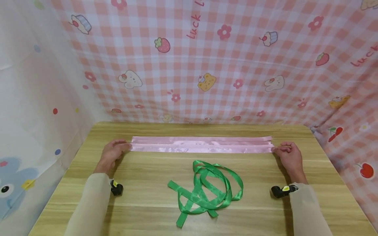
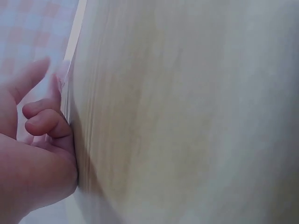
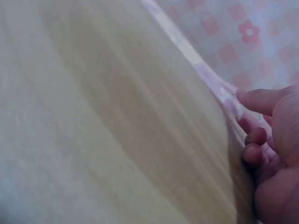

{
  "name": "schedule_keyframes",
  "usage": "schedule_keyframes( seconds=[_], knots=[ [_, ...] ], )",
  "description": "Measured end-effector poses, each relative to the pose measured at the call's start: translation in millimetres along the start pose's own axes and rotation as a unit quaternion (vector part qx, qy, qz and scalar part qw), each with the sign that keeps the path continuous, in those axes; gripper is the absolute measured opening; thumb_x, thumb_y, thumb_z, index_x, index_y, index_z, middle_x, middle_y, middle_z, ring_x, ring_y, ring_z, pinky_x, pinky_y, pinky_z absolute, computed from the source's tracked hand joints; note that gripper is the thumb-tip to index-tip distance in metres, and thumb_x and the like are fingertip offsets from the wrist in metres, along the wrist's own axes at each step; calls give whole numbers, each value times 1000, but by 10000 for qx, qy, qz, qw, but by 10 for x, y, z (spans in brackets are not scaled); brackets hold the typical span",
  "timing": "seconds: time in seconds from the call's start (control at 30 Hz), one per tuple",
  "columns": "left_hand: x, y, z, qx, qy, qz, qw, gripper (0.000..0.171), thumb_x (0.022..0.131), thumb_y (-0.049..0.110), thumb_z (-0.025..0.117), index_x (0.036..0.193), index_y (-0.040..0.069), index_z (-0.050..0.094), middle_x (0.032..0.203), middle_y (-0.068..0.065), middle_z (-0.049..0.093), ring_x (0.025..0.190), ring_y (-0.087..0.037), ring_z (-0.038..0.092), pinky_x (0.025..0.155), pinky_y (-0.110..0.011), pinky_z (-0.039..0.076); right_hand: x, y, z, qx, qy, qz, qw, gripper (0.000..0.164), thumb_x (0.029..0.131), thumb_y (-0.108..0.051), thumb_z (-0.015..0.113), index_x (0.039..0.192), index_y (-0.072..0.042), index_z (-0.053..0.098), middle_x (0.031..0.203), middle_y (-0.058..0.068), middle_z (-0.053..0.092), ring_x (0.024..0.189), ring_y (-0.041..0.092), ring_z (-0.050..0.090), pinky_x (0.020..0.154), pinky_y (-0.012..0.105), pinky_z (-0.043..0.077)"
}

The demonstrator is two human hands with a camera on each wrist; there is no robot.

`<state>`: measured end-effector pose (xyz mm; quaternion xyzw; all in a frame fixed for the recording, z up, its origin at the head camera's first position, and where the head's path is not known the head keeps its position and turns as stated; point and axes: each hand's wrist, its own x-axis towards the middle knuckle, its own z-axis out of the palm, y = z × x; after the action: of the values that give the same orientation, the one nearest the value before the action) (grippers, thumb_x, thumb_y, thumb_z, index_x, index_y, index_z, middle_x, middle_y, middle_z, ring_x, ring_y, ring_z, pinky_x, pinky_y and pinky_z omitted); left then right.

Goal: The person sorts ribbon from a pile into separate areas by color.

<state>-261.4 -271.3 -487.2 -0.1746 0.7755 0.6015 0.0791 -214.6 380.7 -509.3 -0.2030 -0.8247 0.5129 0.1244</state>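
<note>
Pink satin ribbon (image 1: 200, 149) lies flat in straight parallel bands, running left to right across the far part of the table. At its left end my left hand (image 1: 113, 152) touches the near corner with a fingertip. In the left wrist view the thumb (image 2: 32, 77) stands off the ribbon and other fingers are bent. My right hand (image 1: 290, 159) touches the opposite end the same way. The right wrist view shows its index fingertip (image 3: 245, 122) against the ribbon, thumb apart. Closer to me lies a loosely looped green satin ribbon (image 1: 192, 196), touched by neither hand.
The wood-grain table (image 1: 147, 173) reaches back to a pink checked curtain (image 1: 183, 65) with cartoon prints. A white printed curtain (image 1: 38, 98) hangs along the left side. Small black devices (image 1: 280, 191) are strapped at both wrists.
</note>
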Motion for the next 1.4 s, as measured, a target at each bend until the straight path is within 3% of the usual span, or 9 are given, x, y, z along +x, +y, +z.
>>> schedule_keyframes(
  seconds=[0.13,0.27,0.37,0.47,0.6,0.77,0.93,1.07,1.4],
  knots=[
    [-7,-20,21,-783,242,277,9962,55,94,15,69,140,1,43,86,21,68,62,3,48,52,-15,40,-25,-18,-44,773,173,480,9957,31,89,-18,75,105,-20,48,83,-19,56,71,-3,54,57,14,45],
    [-109,14,97,-651,439,712,9944,47,94,14,68,134,0,48,89,19,68,75,5,56,63,-14,44,-102,-107,-40,615,324,506,9963,28,90,-18,73,101,-17,47,87,-11,50,71,0,50,54,15,43],
    [-248,149,237,12,105,1134,9935,42,95,15,67,130,-3,52,100,5,69,83,0,59,65,-18,45,-198,-244,37,124,84,-28,9999,24,93,-18,69,101,-8,50,85,-10,49,69,1,48,55,17,43],
    [-385,325,481,512,-633,1468,9858,40,96,17,66,129,-3,54,112,-10,67,79,-10,58,60,-21,45,-292,-404,156,8,-678,-756,9948,22,96,-14,66,104,0,51,83,-7,54,66,5,53,53,21,47],
    [-551,484,892,554,-1507,1713,9720,38,96,16,65,128,-1,55,117,-17,66,89,-27,62,64,-28,51,-424,-615,419,-179,-1998,-1695,9649,15,95,-8,66,100,3,56,83,5,60,68,12,56,57,26,50],
    [-727,567,1356,427,-2515,1833,9494,36,96,10,62,128,-4,52,124,-25,62,110,-34,62,83,-42,56,-622,-860,802,-223,-3464,-2104,9139,7,95,-9,65,97,-3,61,89,10,62,78,19,57,69,27,50],
    [-819,578,1686,813,-3231,1662,9281,39,98,14,61,134,2,50,133,-20,58,118,-28,60,96,-45,51,-775,-994,1127,131,-4281,-2096,8790,8,97,-8,62,102,-2,62,99,14,64,91,22,60,79,27,52],
    [-825,564,1820,1051,-3489,1438,9201,42,99,18,60,138,6,48,138,-17,55,125,-30,55,99,-47,48,-877,-1062,1346,422,-4708,-2128,8552,14,97,-5,61,106,5,58,107,21,62,98,27,63,84,27,53],
    [-866,517,1901,1199,-3559,1173,9193,38,96,12,64,132,8,53,112,-9,70,95,-21,63,77,-33,50,-1003,-989,1546,549,-4990,-2100,8389,19,98,-3,59,112,6,52,110,22,59,102,26,60,87,25,51]
  ],
)
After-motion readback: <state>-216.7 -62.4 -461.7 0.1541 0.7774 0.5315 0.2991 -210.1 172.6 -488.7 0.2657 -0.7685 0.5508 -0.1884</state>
